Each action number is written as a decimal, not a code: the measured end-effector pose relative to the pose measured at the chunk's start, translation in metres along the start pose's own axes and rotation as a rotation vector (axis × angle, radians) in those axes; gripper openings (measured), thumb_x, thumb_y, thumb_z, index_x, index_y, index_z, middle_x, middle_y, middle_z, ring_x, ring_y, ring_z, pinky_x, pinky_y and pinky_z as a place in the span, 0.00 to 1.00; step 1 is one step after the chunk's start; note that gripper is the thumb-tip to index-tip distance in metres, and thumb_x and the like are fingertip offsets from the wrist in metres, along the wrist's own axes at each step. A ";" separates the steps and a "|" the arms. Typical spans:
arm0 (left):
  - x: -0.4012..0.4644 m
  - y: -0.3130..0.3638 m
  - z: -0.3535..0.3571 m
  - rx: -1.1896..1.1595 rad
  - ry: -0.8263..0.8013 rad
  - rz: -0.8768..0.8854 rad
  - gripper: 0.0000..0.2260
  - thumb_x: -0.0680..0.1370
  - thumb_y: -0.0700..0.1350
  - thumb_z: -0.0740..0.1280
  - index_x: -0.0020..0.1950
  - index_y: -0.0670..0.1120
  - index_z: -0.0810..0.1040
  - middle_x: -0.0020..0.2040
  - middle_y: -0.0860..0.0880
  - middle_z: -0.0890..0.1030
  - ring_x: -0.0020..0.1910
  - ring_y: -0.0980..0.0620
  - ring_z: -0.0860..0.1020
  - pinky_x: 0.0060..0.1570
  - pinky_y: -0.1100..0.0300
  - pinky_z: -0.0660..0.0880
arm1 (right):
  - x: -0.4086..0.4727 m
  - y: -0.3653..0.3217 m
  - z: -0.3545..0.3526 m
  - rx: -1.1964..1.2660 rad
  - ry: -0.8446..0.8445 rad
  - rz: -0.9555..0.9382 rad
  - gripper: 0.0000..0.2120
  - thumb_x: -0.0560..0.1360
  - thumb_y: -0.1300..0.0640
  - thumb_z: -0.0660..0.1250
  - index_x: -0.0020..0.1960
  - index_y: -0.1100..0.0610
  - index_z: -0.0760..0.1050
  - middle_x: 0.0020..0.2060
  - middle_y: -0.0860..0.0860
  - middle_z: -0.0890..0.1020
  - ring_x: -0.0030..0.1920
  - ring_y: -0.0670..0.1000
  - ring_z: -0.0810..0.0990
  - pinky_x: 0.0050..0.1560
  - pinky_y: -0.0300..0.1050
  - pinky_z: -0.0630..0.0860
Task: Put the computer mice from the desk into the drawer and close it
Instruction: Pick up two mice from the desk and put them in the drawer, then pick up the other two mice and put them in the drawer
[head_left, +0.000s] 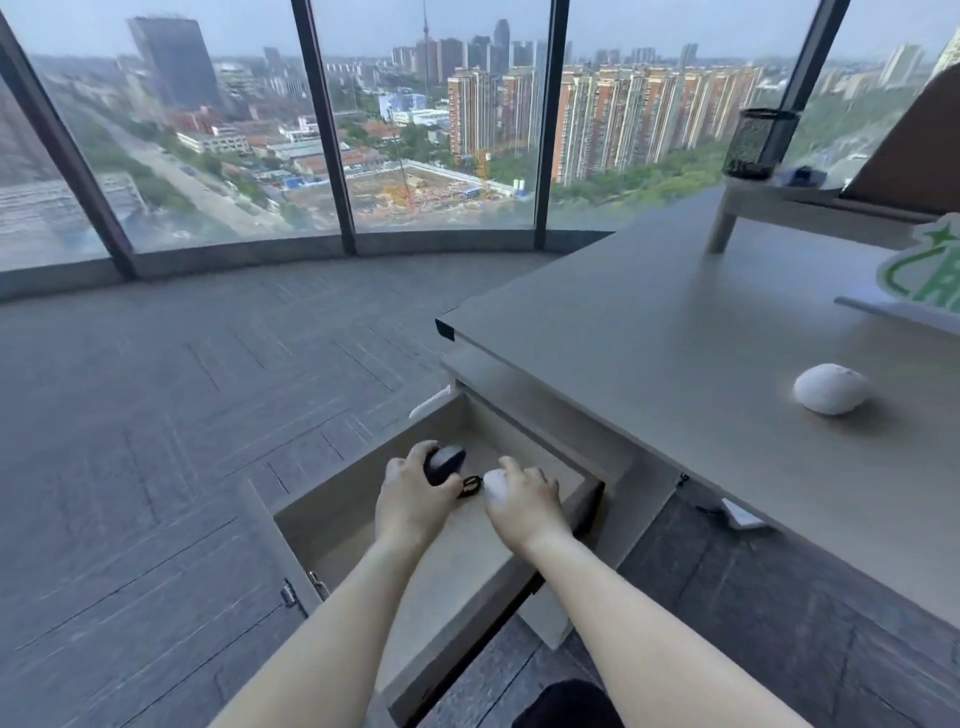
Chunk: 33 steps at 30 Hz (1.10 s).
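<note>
The drawer (358, 525) stands pulled out below the desk's left end. Both my hands reach into it. My left hand (410, 499) grips a black mouse (445, 462) near the drawer's far side. My right hand (524, 501) holds a white mouse (496, 486) just to the right of it. A small dark ring-shaped item (471, 487) lies on the drawer floor between the two mice. Another white mouse (831, 389) rests on the desk top (649, 338) at the right.
A raised shelf (810, 200) at the desk's back carries a black mesh pen cup (761, 143). A green-and-white sign (924, 280) stands at the right edge. Grey carpet floor (182, 415) stretches left to the curved window wall.
</note>
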<state>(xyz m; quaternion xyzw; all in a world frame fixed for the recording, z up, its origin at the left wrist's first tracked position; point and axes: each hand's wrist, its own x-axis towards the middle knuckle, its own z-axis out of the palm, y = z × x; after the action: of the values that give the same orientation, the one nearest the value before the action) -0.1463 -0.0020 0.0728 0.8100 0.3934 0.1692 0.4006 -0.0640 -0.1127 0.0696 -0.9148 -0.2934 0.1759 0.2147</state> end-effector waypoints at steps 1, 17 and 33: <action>0.004 -0.011 0.007 0.018 -0.025 -0.034 0.22 0.72 0.49 0.67 0.66 0.56 0.72 0.56 0.46 0.73 0.48 0.48 0.75 0.51 0.57 0.72 | 0.009 -0.001 0.009 -0.035 -0.033 0.023 0.26 0.70 0.53 0.47 0.67 0.56 0.65 0.68 0.59 0.70 0.63 0.63 0.67 0.62 0.54 0.63; 0.044 -0.058 0.050 0.360 -0.041 -0.099 0.21 0.75 0.53 0.62 0.68 0.52 0.70 0.62 0.44 0.73 0.61 0.40 0.70 0.54 0.51 0.72 | 0.055 -0.004 0.040 -0.230 -0.168 0.128 0.25 0.77 0.58 0.60 0.72 0.56 0.58 0.67 0.62 0.65 0.65 0.62 0.69 0.56 0.52 0.73; -0.053 0.230 0.131 -0.030 -0.228 0.620 0.15 0.76 0.47 0.66 0.62 0.49 0.77 0.61 0.47 0.77 0.58 0.48 0.77 0.56 0.53 0.75 | -0.116 0.170 -0.234 0.027 0.970 0.165 0.13 0.74 0.59 0.64 0.57 0.54 0.79 0.54 0.55 0.81 0.56 0.60 0.74 0.52 0.50 0.73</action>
<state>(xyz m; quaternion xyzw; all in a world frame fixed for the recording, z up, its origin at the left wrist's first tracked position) 0.0129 -0.1954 0.1740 0.8989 0.0781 0.1972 0.3835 0.0304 -0.3767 0.2057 -0.9087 -0.0840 -0.2501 0.3236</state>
